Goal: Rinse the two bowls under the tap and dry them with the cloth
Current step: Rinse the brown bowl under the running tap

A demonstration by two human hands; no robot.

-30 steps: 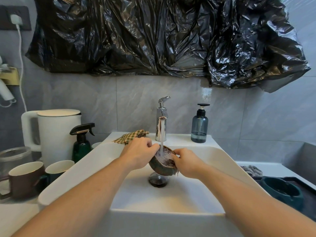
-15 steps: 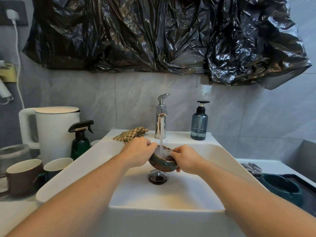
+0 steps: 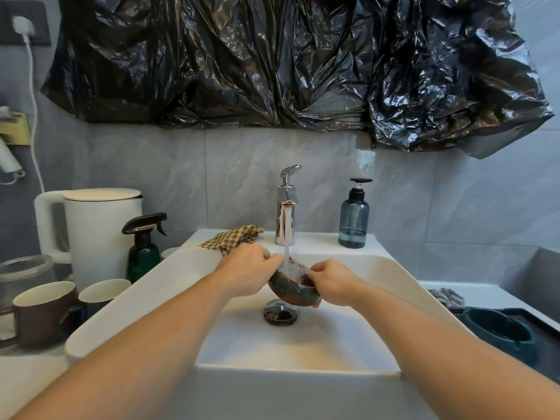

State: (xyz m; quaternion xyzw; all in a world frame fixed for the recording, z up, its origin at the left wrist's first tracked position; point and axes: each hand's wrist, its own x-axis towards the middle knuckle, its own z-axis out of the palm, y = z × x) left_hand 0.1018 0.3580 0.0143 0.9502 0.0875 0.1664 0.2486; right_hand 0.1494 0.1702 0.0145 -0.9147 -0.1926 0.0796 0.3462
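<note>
Now two hands, one bowl, one tap

Tap crowds above; basin open toward the front.

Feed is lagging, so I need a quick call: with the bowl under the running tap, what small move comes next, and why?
Probably tip the bowl toward the drain. Both hands, left hand and right hand, grip its rim, the tap stream is landing inside, and it looks full of foamy water.

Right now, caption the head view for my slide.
Both hands, left and right, hold a bowl under the running tap.
</note>
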